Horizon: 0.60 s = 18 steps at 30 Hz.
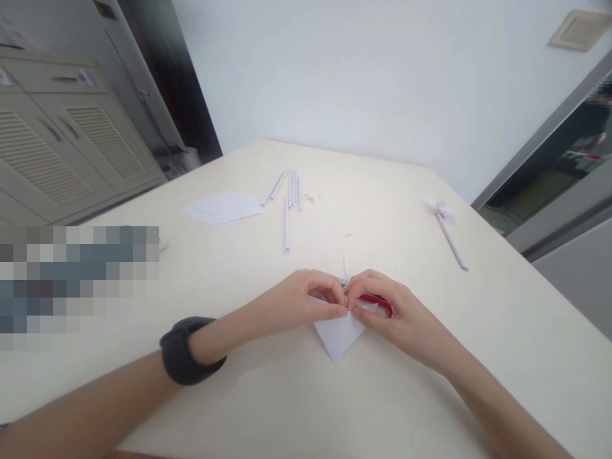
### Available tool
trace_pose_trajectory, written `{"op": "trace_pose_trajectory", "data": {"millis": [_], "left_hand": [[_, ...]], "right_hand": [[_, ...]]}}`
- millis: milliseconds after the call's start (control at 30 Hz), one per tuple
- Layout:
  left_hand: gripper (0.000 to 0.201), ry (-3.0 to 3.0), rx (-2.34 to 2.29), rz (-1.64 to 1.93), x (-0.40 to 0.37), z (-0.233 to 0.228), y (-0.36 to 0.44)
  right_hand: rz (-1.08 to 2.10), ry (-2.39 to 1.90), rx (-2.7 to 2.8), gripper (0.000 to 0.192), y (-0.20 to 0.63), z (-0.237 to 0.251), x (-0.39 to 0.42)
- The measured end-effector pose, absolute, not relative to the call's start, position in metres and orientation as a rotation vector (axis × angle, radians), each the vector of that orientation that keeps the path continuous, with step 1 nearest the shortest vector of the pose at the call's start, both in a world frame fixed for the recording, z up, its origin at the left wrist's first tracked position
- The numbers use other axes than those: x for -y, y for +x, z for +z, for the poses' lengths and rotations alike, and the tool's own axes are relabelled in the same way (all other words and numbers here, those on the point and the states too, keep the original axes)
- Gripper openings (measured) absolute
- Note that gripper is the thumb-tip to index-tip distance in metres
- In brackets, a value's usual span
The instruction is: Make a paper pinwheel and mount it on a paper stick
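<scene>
Near the front of the table, a white paper sheet (pixel 337 335) hangs with one corner pointing toward me. My left hand (pixel 315 296), with a dark band on its wrist, pinches the paper's upper edge between thumb and fingers. Close against it, my right hand (pixel 377 299) pinches the same edge; the two sets of fingertips almost touch. Behind the hands lie red-handled scissors (pixel 389 309), partly covered by my fingers and the paper. A thin pale string or strip (pixel 345 262) sticks up just beyond the scissors' pivot.
Several rolled paper tubes (pixel 287 223) lie at the back middle, beside small twisted bits (pixel 310 199). Flat paper sheets (pixel 224 207) are stacked to their left. A paper pinwheel-like piece on a tube (pixel 452 239) rests at right. The white table (pixel 478 357) meets a wall behind.
</scene>
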<state>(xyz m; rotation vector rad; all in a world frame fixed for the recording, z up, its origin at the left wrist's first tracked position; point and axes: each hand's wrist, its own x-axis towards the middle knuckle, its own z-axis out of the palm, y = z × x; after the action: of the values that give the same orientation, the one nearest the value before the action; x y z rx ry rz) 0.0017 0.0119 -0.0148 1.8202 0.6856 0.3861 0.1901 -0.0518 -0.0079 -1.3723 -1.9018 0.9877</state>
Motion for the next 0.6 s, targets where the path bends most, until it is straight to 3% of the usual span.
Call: {"op": "trace_pose_trajectory", "data": {"millis": [600], "left_hand": [[0.011, 1.702, -0.618, 0.416, -0.0125, -0.0221, 0.0037]], "right_hand": [[1.163, -1.329, 1.823, 0.006, 0.1912, -0.0092, 0.0465]]}}
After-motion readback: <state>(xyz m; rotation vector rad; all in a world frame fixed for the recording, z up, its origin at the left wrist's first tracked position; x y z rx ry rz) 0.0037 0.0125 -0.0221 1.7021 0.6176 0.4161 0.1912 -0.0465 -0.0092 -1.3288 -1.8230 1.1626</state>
